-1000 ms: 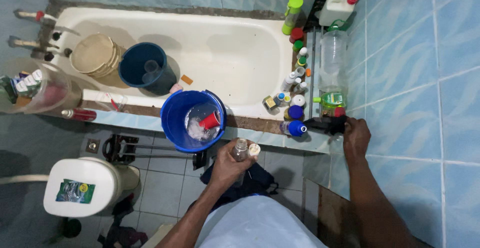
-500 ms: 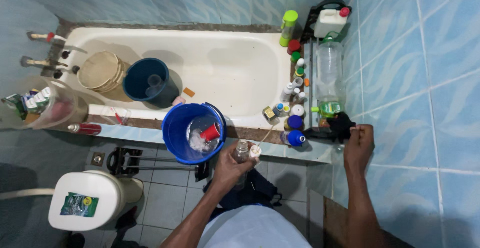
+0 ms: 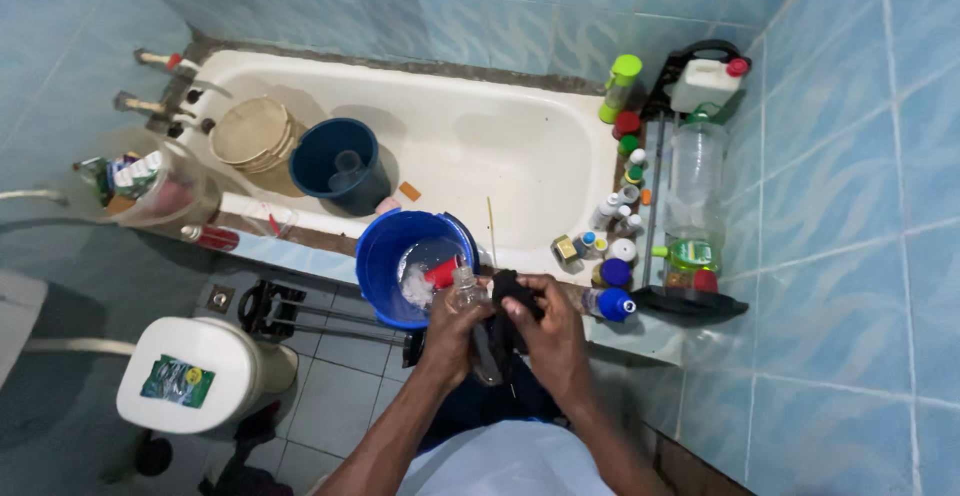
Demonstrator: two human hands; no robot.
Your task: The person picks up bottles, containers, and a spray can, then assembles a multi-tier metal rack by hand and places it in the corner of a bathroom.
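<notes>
In the head view, the right hand (image 3: 553, 334) has left the bathtub's right-hand ledge, where it rested half a second ago, and now meets the left hand (image 3: 455, 328) over the tub's near edge. The left hand grips a small clear glass bottle (image 3: 466, 290); the right hand presses a black cloth (image 3: 512, 301) against it. Just beside them, the round blue plastic bucket (image 3: 385, 256) sits on the white bathtub's (image 3: 520, 171) near rim.

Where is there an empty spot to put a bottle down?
The white tub floor is bare between the dark blue bucket and the right end. The ledge by the wall is crowded with small bottles. The bright blue bucket sits on the front rim.
</notes>
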